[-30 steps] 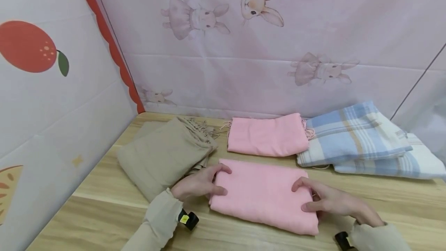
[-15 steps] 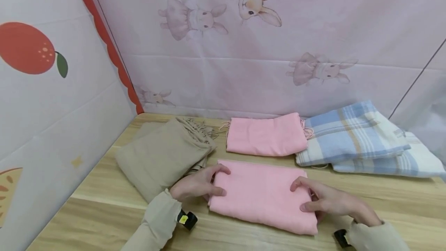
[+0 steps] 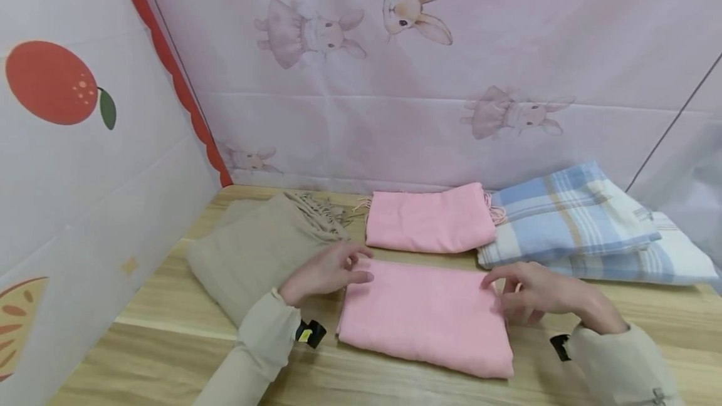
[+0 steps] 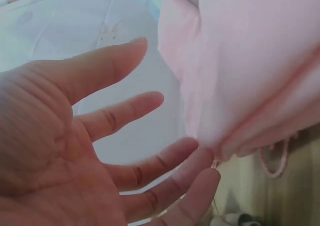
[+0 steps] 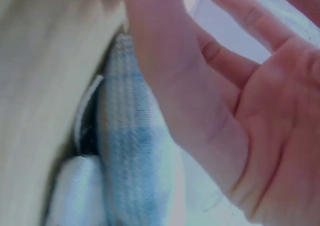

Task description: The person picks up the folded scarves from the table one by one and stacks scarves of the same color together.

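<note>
A folded pink scarf (image 3: 425, 324) lies flat on the wooden table at the front middle. Beside its far left corner, my left hand (image 3: 327, 273) hovers with thumb and fingers spread apart. In the left wrist view those fingers are loosely extended, tips close to the edge of the pink cloth (image 4: 250, 60), and nothing lies in the palm. My right hand (image 3: 538, 293) is at the scarf's far right corner, its index fingertip over the edge. The right wrist view shows the right hand's thumb and fingers (image 5: 250, 15) lightly bent, with no cloth between them.
Behind sits a smaller folded pink scarf (image 3: 429, 221) with fringed ends. Folded beige scarves (image 3: 254, 249) lie at the left, partly under my left hand in this view. Blue and white plaid scarves (image 3: 570, 218) are stacked at the back right, against the rabbit-print backdrop (image 3: 361, 130).
Both hands have let go of the front pink scarf's sides and moved up and away toward its far corners. The scarf stays in its place.
</note>
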